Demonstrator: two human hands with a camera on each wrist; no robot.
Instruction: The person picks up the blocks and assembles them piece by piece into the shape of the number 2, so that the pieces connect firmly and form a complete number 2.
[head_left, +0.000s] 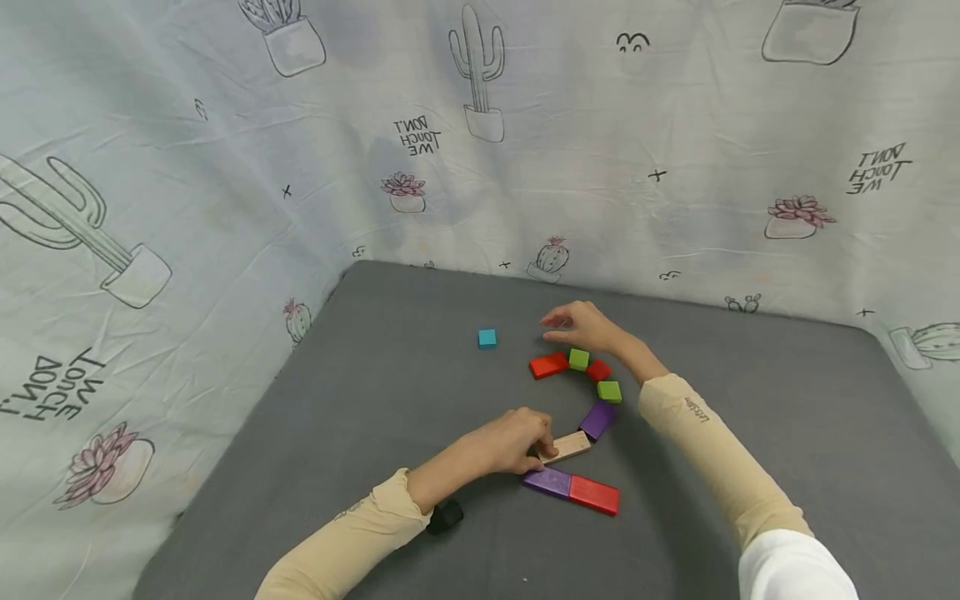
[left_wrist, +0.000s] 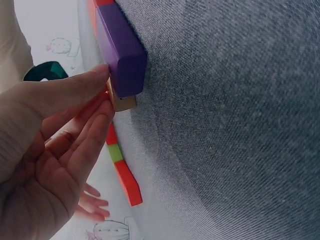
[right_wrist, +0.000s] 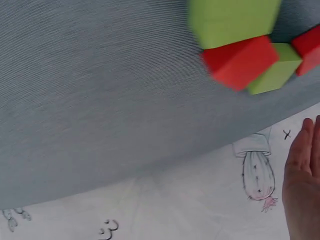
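My left hand (head_left: 510, 446) is at the end of a plain wooden block (head_left: 567, 447), pinching it between thumb and fingers. In the left wrist view, the thumb (left_wrist: 95, 80) also lies against the edge of a purple block (left_wrist: 121, 52), which partly hides the wooden one. That purple block lies end to end with a long red block (head_left: 595, 494). My right hand (head_left: 588, 327) is held above the table behind the curved row, fingers extended and holding nothing. The row has a red block (head_left: 549, 365), green cube (head_left: 578, 359), red cube (head_left: 598, 371), green cube (head_left: 609, 392) and purple block (head_left: 597, 420).
A blue cube (head_left: 487, 339) stands apart toward the back of the grey table (head_left: 375, 367). Some black object (head_left: 446, 517) sits beside the left forearm. A white cloth (head_left: 600, 150) with printed cacti hangs behind the table and at its left side.
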